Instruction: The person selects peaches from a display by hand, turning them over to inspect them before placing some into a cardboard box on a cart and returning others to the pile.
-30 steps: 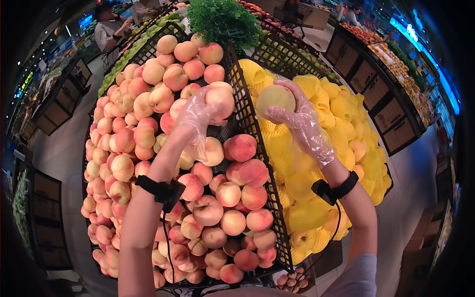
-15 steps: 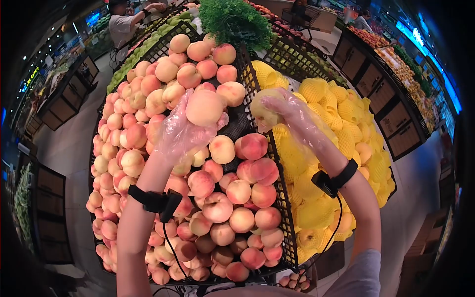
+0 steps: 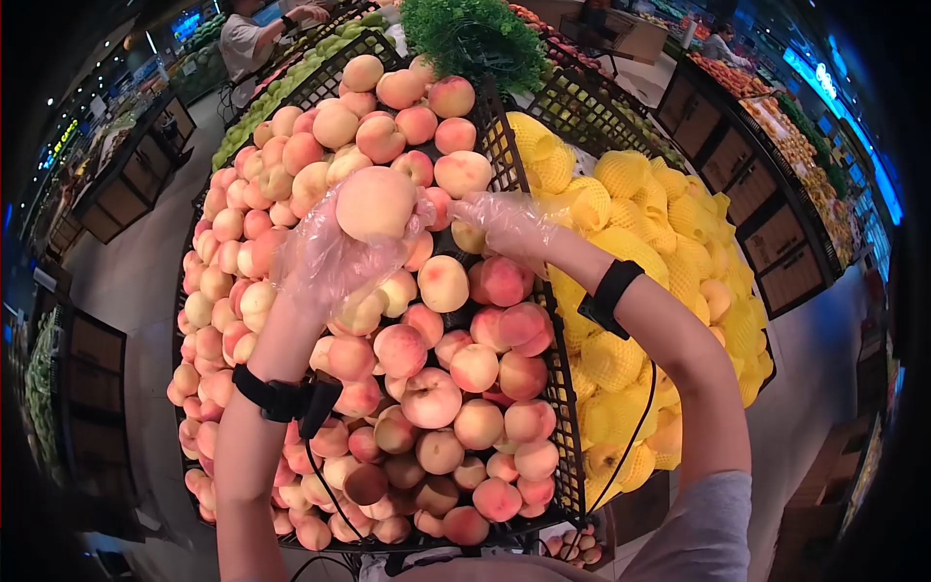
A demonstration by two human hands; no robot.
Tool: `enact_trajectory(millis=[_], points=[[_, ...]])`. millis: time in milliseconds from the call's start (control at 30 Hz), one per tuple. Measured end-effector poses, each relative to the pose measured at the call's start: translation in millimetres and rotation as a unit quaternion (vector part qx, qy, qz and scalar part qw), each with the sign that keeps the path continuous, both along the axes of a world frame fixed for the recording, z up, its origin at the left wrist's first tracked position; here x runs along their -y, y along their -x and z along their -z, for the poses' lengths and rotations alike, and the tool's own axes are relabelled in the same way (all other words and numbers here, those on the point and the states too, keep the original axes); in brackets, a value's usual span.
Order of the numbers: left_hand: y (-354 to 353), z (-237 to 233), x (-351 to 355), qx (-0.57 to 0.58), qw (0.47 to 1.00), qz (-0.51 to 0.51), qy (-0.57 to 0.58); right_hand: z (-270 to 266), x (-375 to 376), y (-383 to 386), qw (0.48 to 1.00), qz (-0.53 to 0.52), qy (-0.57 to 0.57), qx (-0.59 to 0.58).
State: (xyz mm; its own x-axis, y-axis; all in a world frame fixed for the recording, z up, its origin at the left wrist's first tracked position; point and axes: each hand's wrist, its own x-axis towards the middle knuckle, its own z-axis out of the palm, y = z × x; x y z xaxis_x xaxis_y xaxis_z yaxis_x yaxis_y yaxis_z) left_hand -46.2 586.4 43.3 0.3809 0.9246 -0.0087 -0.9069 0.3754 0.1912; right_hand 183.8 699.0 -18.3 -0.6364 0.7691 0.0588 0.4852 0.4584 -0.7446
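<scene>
My left hand (image 3: 330, 260), in a clear plastic glove, holds a large pale peach (image 3: 374, 204) above the pile, fingers curled round its underside. My right hand (image 3: 509, 228), gloved the same way, reaches over the black crate divider with its fingers on a yellowish peach (image 3: 467, 237). That peach sits low among the others, partly hidden by the hand. Just below lies another yellow-pink peach (image 3: 443, 283) in the pile. Dark bands with cables are strapped round both wrists.
Peaches (image 3: 432, 398) fill the left side of the stand. Right of the black lattice divider (image 3: 561, 388) lies fruit in yellow foam nets (image 3: 621, 364). Green foliage (image 3: 475, 44) stands at the back. A person (image 3: 247, 44) is at the far left.
My right hand has moved left over the divider, bringing its peach down into the gap in the pile. My left hand has shifted slightly left with its peach.
</scene>
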Motion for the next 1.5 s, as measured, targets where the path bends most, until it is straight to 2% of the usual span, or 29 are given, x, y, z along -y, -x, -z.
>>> enact_trajectory(millis=[33,100,233,300,367,433,500,533,567,600,667,733,767,800,833,867,900,933,1000,1067,1167,1267,1367,1467,1500], points=[[2,2,0,-0.01,1.0,-0.007,-0.011,12,-13,-3,0.986,-0.056,-0.151,0.041],[4,1,0,-0.029,0.999,-0.012,-0.007,17,-19,-3,0.963,-0.086,-0.241,0.089],[2,-6,-1,-0.051,0.997,-0.001,0.051,2,-10,-2,0.994,0.007,-0.035,0.107],[4,-7,-2,-0.065,0.997,0.019,0.044,-9,-9,0,0.98,-0.019,-0.072,0.182],[7,-10,-1,-0.084,0.995,0.05,0.003,-22,-18,-2,0.913,-0.108,-0.223,0.324],[-8,-17,5,-0.228,0.972,-0.046,0.002,-50,-18,-10,0.992,-0.057,-0.063,0.098],[-8,-8,0,-0.279,0.956,-0.085,-0.015,-84,-4,-11,0.996,-0.052,0.038,-0.064],[1,13,-14,-0.26,0.962,-0.076,-0.032,-99,9,-9,0.99,-0.074,0.057,-0.109],[-1,14,-16,-0.241,0.967,-0.066,-0.048,-106,20,-7,0.981,-0.096,0.076,-0.153],[-7,17,-16,-0.272,0.958,-0.072,-0.052,-106,30,-4,0.964,-0.143,0.145,-0.172],[-40,-8,-3,-0.332,0.937,-0.084,-0.062,-80,34,8,0.975,-0.119,0.093,-0.165],[-42,2,-11,-0.371,0.925,-0.079,-0.01,-74,35,4,0.989,-0.094,-0.039,-0.106],[-42,7,-15,-0.391,0.917,-0.076,0.018,-70,34,0,0.987,-0.088,-0.068,-0.117],[-38,13,-17,-0.346,0.935,-0.076,-0.018,-63,29,-5,0.984,-0.082,-0.098,-0.128],[-32,12,-18,-0.401,0.904,-0.136,-0.051,-67,29,-6,0.979,-0.077,-0.127,-0.14],[-27,13,-16,-0.454,0.866,-0.193,-0.08,-74,24,-10,0.966,-0.073,-0.249,-0.014],[-19,13,-13,-0.503,0.821,-0.248,-0.108,-76,23,-9,0.97,-0.039,-0.223,0.083],[-5,11,-6,-0.51,0.807,-0.243,-0.174,-77,24,-7,0.964,-0.005,-0.195,0.179],[10,4,-4,-0.609,0.733,-0.259,-0.154,-72,20,-10,0.95,-0.007,-0.202,0.237],[16,4,-7,-0.675,0.669,-0.275,-0.144,-50,15,-27,0.946,-0.082,-0.269,0.163],[16,5,-4,-0.649,0.693,-0.271,-0.16,-42,5,-39,0.965,-0.134,-0.221,0.031],[14,3,-8,-0.64,0.71,-0.255,-0.15,-45,-5,-44,0.968,-0.186,-0.165,0.033],[13,6,-13,-0.628,0.724,-0.252,-0.137,-45,-4,-45,0.964,-0.161,-0.203,0.057],[12,3,-13,-0.635,0.723,-0.248,-0.113,-53,-7,-46,0.928,-0.179,-0.306,0.116],[13,3,-13,-0.632,0.724,-0.252,-0.116,-56,-7,-46,0.931,-0.175,-0.282,0.153]])
